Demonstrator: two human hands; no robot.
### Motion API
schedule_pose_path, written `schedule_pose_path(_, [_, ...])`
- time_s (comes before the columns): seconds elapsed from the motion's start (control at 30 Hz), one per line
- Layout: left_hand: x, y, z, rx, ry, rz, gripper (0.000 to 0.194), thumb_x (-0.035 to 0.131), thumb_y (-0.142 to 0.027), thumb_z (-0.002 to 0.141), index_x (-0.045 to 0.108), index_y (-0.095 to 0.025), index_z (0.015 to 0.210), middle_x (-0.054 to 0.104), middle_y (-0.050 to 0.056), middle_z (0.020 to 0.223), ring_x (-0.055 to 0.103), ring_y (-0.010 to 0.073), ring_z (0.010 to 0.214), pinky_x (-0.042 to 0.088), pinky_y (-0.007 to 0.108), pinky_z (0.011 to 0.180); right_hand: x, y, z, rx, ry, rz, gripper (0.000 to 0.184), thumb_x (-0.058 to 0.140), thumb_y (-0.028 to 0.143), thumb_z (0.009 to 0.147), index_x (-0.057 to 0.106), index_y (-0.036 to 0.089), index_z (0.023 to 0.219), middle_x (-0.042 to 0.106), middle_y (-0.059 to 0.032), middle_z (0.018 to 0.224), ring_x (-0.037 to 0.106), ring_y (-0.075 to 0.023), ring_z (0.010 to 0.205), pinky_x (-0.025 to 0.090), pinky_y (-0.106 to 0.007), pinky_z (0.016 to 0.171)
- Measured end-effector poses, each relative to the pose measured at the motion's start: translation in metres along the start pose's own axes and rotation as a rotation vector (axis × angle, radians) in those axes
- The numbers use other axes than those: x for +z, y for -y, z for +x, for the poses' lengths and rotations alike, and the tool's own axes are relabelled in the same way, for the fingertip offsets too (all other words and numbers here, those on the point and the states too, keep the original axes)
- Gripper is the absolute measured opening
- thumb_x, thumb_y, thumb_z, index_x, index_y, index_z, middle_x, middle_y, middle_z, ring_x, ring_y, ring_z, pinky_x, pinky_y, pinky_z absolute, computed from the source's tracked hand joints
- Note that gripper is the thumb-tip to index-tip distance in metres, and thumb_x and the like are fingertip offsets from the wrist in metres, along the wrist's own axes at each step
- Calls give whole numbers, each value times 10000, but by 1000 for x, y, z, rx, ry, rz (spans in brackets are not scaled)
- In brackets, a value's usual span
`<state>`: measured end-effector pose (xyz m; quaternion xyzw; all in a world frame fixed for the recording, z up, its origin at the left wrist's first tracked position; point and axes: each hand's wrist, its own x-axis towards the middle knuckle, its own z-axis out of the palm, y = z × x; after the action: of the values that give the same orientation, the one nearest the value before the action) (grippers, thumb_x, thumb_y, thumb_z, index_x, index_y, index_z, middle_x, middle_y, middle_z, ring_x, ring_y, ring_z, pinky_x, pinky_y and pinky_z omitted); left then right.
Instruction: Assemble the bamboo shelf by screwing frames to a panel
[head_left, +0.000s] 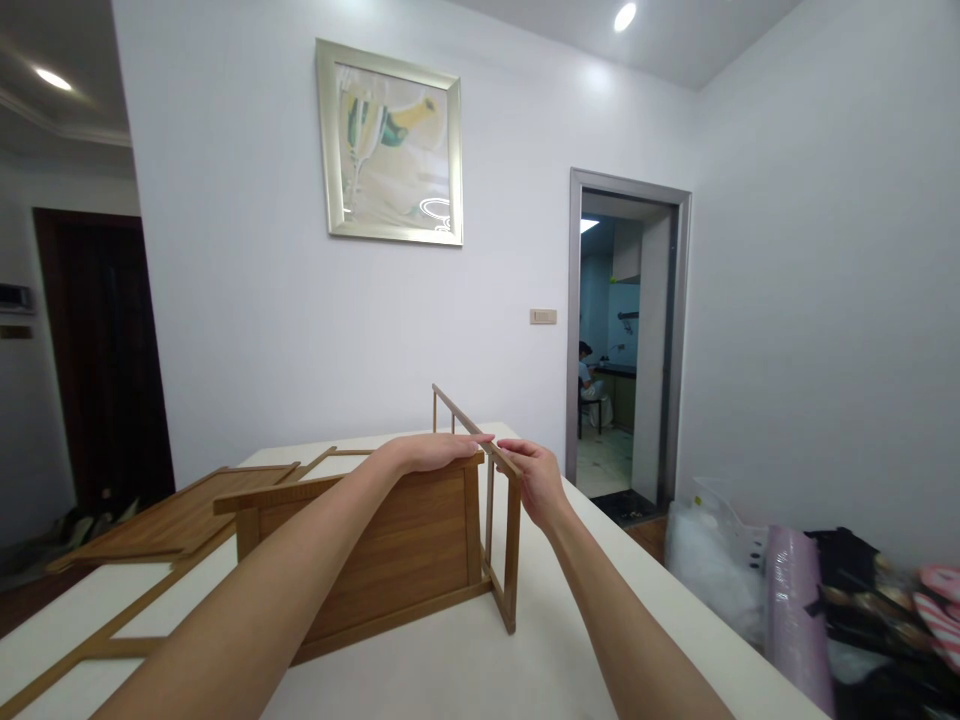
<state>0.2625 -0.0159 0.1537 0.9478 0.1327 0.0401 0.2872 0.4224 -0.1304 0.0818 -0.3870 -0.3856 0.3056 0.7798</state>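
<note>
A brown wooden panel (405, 540) with a framed border stands on edge on the white table. Its right end meets an upright open wooden frame (512, 560), which runs away from me. My left hand (439, 450) holds the panel along its top edge near that corner, with the fingertips close to the frame's top rail. My right hand (534, 475) pinches the frame's top rail from the right side. The fingertips of both hands nearly meet at the joint. My left forearm hides part of the panel, and the exact contact at the corner is hard to make out.
On the white table (555, 640), another wooden panel (187, 510) and a flat open wooden frame (120, 645) lie at left. Bagged goods and a purple roll (796, 600) stand at right. Through the doorway, a person (589, 375) sits in another room.
</note>
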Motion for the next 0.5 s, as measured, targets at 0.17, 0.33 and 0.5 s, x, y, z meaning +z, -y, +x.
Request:
schedule_pose_path(0.17, [0, 1, 1, 6, 2, -1, 606, 313, -594, 886, 319, -341, 1437, 277, -56, 1517, 268, 199, 1393, 154, 327, 1148, -1, 1, 0, 34, 23, 27, 289, 833, 289, 513, 732, 151, 746, 705, -49, 710, 616, -154, 658, 483, -304, 667])
schedule_pose_path(0.33, [0, -4, -2, 3, 1, -5, 603, 317, -589, 886, 339, -330, 1430, 267, -68, 1518, 251, 200, 1400, 140, 316, 1151, -3, 2, -2, 69, 61, 8, 257, 823, 299, 548, 736, 141, 731, 695, -48, 717, 594, -136, 663, 468, -274, 634])
schedule_pose_path(0.5, [0, -6, -3, 11, -1, 11, 603, 305, -573, 899, 329, -305, 1438, 261, -48, 1526, 241, 178, 1403, 124, 307, 1156, -3, 2, -2, 73, 65, 2, 254, 824, 318, 546, 733, 143, 707, 678, -39, 675, 568, -125, 623, 461, -278, 618])
